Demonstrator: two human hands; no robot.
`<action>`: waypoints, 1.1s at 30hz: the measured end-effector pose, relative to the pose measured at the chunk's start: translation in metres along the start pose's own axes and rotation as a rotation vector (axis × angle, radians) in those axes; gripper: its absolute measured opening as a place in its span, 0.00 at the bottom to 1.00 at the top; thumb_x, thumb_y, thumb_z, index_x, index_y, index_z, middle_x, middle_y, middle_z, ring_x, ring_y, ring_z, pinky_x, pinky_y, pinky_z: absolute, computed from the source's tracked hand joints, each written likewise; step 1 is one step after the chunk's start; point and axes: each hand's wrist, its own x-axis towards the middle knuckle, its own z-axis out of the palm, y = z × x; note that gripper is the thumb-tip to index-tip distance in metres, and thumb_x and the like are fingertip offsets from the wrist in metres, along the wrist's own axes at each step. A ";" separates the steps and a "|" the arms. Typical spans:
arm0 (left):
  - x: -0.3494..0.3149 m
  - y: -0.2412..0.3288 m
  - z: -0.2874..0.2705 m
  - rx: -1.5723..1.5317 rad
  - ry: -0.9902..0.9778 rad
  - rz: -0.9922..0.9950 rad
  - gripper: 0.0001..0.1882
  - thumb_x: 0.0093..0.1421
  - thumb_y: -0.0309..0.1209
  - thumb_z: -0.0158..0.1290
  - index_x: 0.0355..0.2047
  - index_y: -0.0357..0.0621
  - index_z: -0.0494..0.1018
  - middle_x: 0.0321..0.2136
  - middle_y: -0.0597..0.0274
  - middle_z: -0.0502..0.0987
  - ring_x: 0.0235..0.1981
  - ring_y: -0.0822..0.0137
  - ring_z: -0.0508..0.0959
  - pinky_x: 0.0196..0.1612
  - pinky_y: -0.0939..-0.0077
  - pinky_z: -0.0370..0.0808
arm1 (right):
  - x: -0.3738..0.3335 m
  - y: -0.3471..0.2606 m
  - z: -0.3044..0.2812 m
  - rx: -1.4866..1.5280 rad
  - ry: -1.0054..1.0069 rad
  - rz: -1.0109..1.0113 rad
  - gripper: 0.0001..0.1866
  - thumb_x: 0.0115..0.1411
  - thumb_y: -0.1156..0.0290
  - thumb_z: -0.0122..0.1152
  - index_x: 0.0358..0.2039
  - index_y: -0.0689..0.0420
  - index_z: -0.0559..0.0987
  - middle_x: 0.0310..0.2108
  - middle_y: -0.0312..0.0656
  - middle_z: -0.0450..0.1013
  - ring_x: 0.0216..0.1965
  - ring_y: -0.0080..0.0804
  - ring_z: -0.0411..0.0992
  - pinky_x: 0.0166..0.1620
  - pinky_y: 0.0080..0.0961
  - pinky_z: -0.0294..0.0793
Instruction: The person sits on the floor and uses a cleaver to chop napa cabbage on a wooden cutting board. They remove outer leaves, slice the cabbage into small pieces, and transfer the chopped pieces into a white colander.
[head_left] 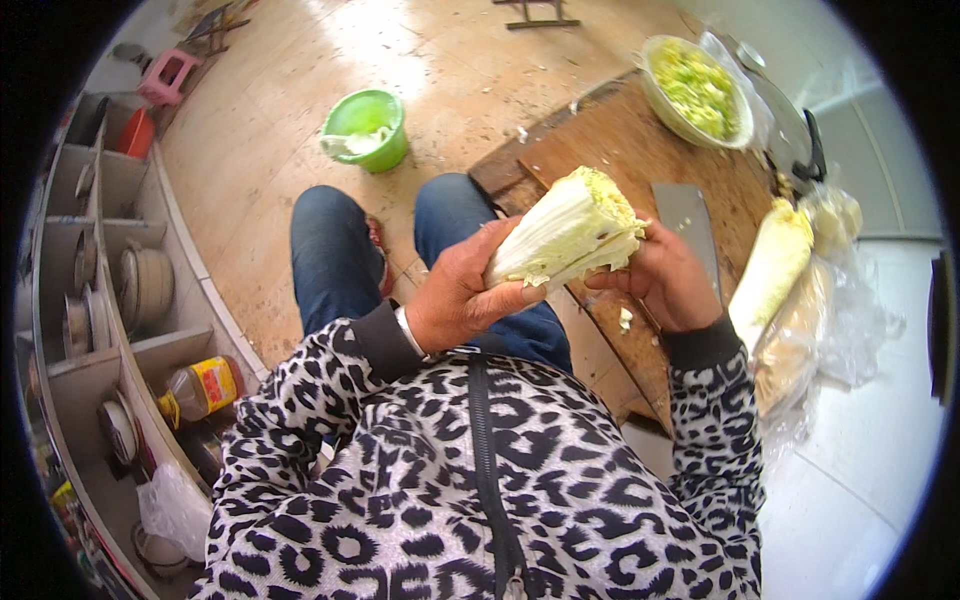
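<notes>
My left hand is wrapped round a pale napa cabbage, held tilted above my lap with its cut, yellowish end turned away to the right. At that end the fingers of my right hand curl against the outer leaves, partly hidden behind them. A cleaver with a broad grey blade lies on the wooden board beyond my right hand. Another whole cabbage rests at the right, beside plastic bags. Small cabbage scraps lie on the board.
A bowl of shredded cabbage stands at the board's far end. On the tiled floor is a green bucket with pale scraps inside. Left stands a shelf with pots and an oil bottle; a pink stool is behind it.
</notes>
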 end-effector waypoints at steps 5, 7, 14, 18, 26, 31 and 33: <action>-0.017 -0.013 -0.020 -0.251 0.103 -0.116 0.26 0.71 0.44 0.53 0.59 0.35 0.69 0.46 0.58 0.76 0.47 0.70 0.75 0.53 0.76 0.71 | 0.035 0.024 0.050 -0.069 0.068 -0.158 0.34 0.61 0.71 0.68 0.66 0.59 0.65 0.57 0.41 0.73 0.57 0.31 0.72 0.60 0.31 0.72; -0.021 -0.017 -0.025 -0.240 0.123 -0.117 0.23 0.74 0.44 0.47 0.57 0.37 0.70 0.45 0.64 0.76 0.45 0.75 0.73 0.51 0.79 0.70 | 0.045 0.033 0.066 0.031 0.092 -0.085 0.35 0.59 0.77 0.70 0.65 0.60 0.67 0.58 0.39 0.72 0.58 0.29 0.71 0.63 0.29 0.68; -0.028 -0.032 -0.031 -0.406 0.292 -0.295 0.22 0.75 0.45 0.46 0.52 0.37 0.74 0.40 0.68 0.77 0.40 0.80 0.72 0.44 0.83 0.71 | 0.066 0.044 0.087 -0.017 0.113 -0.092 0.28 0.60 0.75 0.71 0.59 0.60 0.72 0.54 0.39 0.76 0.55 0.27 0.73 0.59 0.27 0.71; -0.027 -0.037 -0.033 -0.616 0.402 -0.469 0.21 0.74 0.45 0.48 0.50 0.38 0.76 0.37 0.69 0.78 0.37 0.81 0.74 0.42 0.84 0.72 | 0.073 0.051 0.089 0.020 0.151 -0.016 0.26 0.60 0.74 0.71 0.58 0.61 0.73 0.52 0.39 0.76 0.53 0.26 0.73 0.59 0.27 0.71; -0.029 -0.048 -0.039 -0.831 0.567 -0.583 0.17 0.72 0.44 0.53 0.40 0.42 0.77 0.34 0.67 0.81 0.31 0.79 0.78 0.37 0.83 0.75 | 0.083 0.067 0.097 0.038 0.239 0.068 0.25 0.59 0.69 0.72 0.55 0.62 0.75 0.48 0.39 0.78 0.47 0.24 0.76 0.51 0.23 0.76; -0.036 -0.054 -0.050 -1.010 0.510 -0.657 0.18 0.71 0.42 0.53 0.51 0.40 0.74 0.42 0.60 0.82 0.38 0.71 0.82 0.43 0.76 0.80 | 0.093 0.073 0.103 0.007 0.235 0.097 0.26 0.60 0.66 0.72 0.54 0.63 0.75 0.48 0.40 0.78 0.45 0.25 0.77 0.45 0.22 0.79; -0.038 -0.053 -0.053 -0.923 0.515 -0.598 0.21 0.71 0.42 0.54 0.54 0.39 0.71 0.44 0.59 0.80 0.42 0.71 0.81 0.47 0.76 0.79 | 0.096 0.076 0.105 -0.037 0.238 0.088 0.27 0.60 0.65 0.72 0.55 0.63 0.73 0.48 0.42 0.77 0.45 0.26 0.77 0.43 0.22 0.80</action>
